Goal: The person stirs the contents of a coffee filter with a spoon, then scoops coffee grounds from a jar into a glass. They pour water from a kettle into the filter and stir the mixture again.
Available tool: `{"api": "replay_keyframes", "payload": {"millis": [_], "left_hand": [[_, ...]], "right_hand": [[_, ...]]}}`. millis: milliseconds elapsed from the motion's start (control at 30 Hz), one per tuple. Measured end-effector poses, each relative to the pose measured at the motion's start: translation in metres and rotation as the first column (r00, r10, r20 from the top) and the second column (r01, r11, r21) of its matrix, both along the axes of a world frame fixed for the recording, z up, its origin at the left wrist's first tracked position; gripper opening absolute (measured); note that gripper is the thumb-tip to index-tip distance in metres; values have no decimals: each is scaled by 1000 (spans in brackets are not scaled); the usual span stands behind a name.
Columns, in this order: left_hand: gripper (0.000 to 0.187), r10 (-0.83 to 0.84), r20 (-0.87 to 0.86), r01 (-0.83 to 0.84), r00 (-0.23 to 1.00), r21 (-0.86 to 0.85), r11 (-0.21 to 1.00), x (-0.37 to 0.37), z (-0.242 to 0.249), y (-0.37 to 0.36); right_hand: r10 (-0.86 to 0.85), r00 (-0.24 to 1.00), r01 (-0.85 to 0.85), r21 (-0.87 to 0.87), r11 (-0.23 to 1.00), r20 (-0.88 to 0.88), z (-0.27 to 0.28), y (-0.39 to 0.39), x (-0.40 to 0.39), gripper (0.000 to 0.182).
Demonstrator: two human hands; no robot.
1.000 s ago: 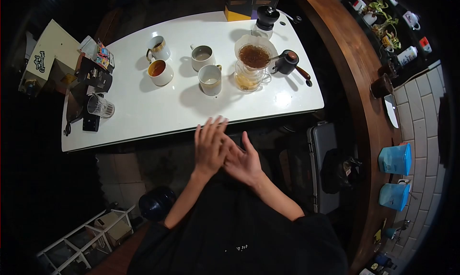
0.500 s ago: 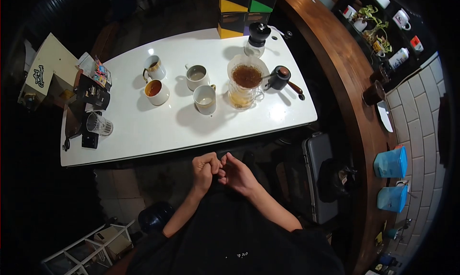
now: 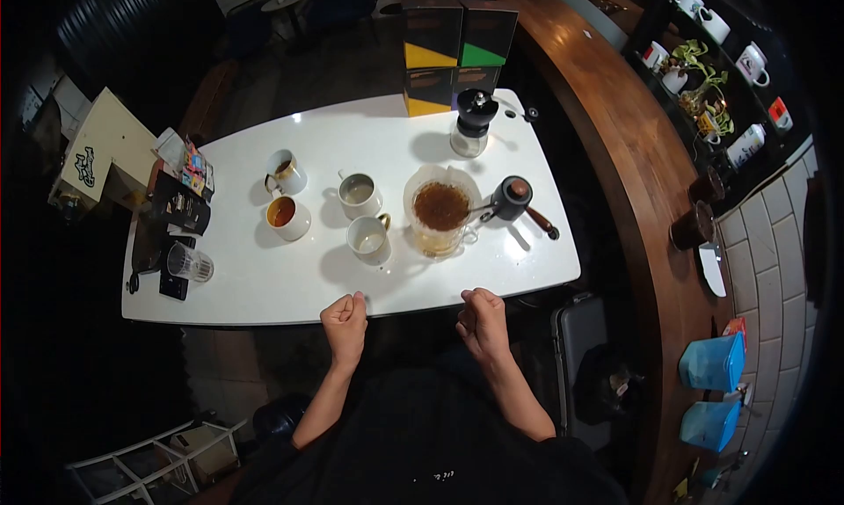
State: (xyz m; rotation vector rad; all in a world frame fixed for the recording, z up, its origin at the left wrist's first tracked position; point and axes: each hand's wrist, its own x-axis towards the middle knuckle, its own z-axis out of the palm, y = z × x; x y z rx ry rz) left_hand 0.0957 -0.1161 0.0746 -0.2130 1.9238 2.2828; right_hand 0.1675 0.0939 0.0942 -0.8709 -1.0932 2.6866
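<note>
At the near edge of the white table [image 3: 237, 294], my left hand [image 3: 345, 331] is curled into a fist. My right hand [image 3: 485, 322] makes a fist too, some way to the right; nothing shows in either one. Just beyond stand a coffee dripper [image 3: 479, 188] with a paper filter full of wet grounds and, under it, a glass server [image 3: 435, 244] with amber liquid. A pale mug [image 3: 369, 248] is nearest my left hand, with a grey mug [image 3: 359, 203] behind it. Right of the dripper sits a black kettle [image 3: 510, 197] with a wooden handle.
Further left are a mug of reddish drink [image 3: 290, 228], another mug [image 3: 286, 180] and a clear glass [image 3: 189, 263]. A hand grinder [image 3: 473, 136] stands before stacked dark boxes [image 3: 432, 39]. Along the right runs a wooden counter [image 3: 615, 127] with blue containers [image 3: 710, 364].
My hands were close together in front of me, fingers touching. They have moved apart and forward to the table edge, both now in fists. The view has tilted up.
</note>
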Motion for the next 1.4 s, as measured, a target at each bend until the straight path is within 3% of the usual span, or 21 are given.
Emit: {"api": "replay_keyframes", "payload": {"millis": [33,100,233,300,333,400,467,533,600,700,900,1100,1167,1233,1267,1333,1367,1400], "left_hand": [[55,3,-7,-3,1000,0,1000,-5,-1,5],[45,-61,-198,26,978,-174,984,-15,-7,14],[25,-69,-387,21,920,-127,992,-28,17,54],[64,-164,-532,38,831,-240,970,-35,21,68],[90,-223,-490,67,842,-315,947,-39,19,70],[95,-211,-520,12,828,-359,933,-40,16,85],[109,-229,-527,-18,818,-422,906,-44,10,96],[111,-228,-511,-34,829,-452,891,-48,6,106],[115,-225,-458,-25,860,-479,877,-46,7,115],[116,-239,-407,-4,881,-513,858,-47,3,119],[118,-345,-368,32,864,-642,766,-55,-7,116],[119,-427,-389,82,816,-653,753,-74,-31,111],[114,-445,-380,130,811,-624,770,-79,-25,116],[92,-433,-414,113,801,-606,788,-84,-22,115],[92,-438,-410,123,800,-602,789,-87,-24,115],[73,-529,-396,177,751,-651,738,-96,-23,116],[73,-535,-396,185,747,-648,738,-99,-19,118],[68,-534,-405,262,742,-558,787,-102,-15,121]], "right_hand": [[-29,999,30,13,999,-37,6,7,-5,40],[-26,995,27,16,999,-100,1,27,-17,37],[-36,980,53,83,995,-193,15,69,-38,34],[1,982,28,151,988,-189,23,87,-45,36],[47,979,-3,211,977,-200,26,95,-48,37],[126,977,-67,312,948,-172,29,112,-59,41],[181,970,-117,336,934,-163,26,127,-69,37],[206,968,-148,333,931,-144,26,133,-76,35],[312,950,-255,525,812,-21,21,138,-80,36],[429,896,-237,699,675,-110,15,134,-84,36],[377,926,-230,760,608,-22,19,120,-90,37],[389,921,-227,826,516,10,20,105,-91,31],[360,933,-204,834,512,7,22,101,-91,31],[329,944,-139,885,445,-18,24,95,-95,31],[305,952,-94,909,406,-38,23,93,-96,32],[281,959,-86,916,392,-30,32,89,-96,32],[270,962,-78,923,377,-29,37,88,-96,32],[241,970,-95,936,340,12,38,88,-97,32]]}}
